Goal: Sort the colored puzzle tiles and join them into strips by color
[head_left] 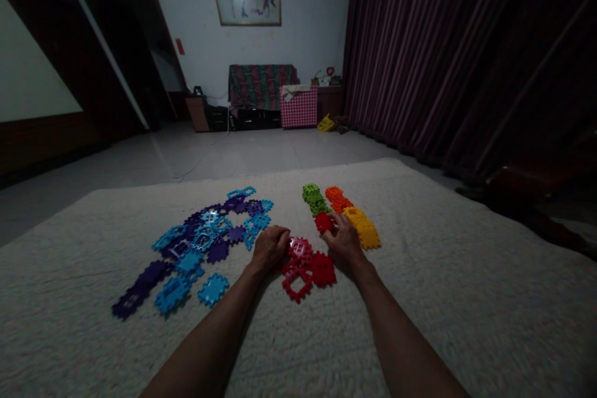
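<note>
Between my thumb and fingers, my right hand (344,239) holds a red toothed building tile (323,222) just above the pale mat. My left hand (272,247) is closed, its curled fingertips beside a glossy pink window tile (299,249); whatever they pinch is hidden. That pink tile lies among a small cluster of reds, with a solid red tile (323,269) and an open-framed red tile (297,284) closest to me. Past my right hand are a green row of tiles (315,199), an orange row (337,198) and a fanned yellow row (364,228).
Blue and purple tiles (218,251) spread across the left of the mat (420,323), one light blue tile (213,289) lying near my left forearm. Beyond the mat's far edge is a tiled floor (261,149) with a cable, then low furniture under cloths. A dark curtain (401,62) hangs at right.
</note>
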`<act>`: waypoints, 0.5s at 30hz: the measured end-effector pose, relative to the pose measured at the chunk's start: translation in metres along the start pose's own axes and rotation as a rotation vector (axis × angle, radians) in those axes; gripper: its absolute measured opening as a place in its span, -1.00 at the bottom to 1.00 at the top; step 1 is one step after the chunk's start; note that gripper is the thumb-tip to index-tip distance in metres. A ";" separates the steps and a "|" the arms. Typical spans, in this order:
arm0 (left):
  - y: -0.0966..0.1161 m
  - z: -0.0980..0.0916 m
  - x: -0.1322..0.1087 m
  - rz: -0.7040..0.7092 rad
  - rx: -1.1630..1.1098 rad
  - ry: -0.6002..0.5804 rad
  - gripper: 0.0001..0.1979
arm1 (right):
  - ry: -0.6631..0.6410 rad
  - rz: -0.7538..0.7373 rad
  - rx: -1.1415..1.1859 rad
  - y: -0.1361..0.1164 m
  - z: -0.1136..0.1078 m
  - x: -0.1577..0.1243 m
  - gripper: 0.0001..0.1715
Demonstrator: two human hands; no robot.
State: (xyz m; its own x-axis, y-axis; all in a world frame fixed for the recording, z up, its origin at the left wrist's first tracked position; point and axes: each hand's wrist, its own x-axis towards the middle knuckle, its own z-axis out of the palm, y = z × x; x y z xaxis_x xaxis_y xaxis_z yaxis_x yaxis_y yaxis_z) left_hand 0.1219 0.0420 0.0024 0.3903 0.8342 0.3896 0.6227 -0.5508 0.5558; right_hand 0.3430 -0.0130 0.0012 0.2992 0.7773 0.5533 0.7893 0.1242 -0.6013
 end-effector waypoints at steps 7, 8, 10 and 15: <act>0.000 -0.001 0.000 -0.001 0.000 -0.024 -0.71 | 0.015 -0.008 -0.064 -0.004 0.004 -0.002 -0.60; 0.000 -0.001 0.000 0.001 0.003 -0.023 -0.71 | 0.012 0.003 -0.069 -0.003 0.005 -0.002 -0.61; 0.000 -0.001 -0.001 0.000 0.013 -0.020 -0.71 | 0.006 0.011 -0.077 0.001 0.008 0.000 -0.60; 0.000 0.001 -0.001 0.000 0.033 -0.014 -0.72 | -0.044 -0.003 -0.096 0.008 0.013 0.002 -0.53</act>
State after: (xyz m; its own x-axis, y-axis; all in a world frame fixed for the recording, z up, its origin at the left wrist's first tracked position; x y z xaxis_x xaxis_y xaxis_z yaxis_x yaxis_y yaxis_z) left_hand 0.1221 0.0412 0.0019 0.4001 0.8344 0.3791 0.6442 -0.5502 0.5312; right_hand 0.3426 -0.0026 -0.0099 0.2745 0.8039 0.5276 0.8384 0.0686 -0.5407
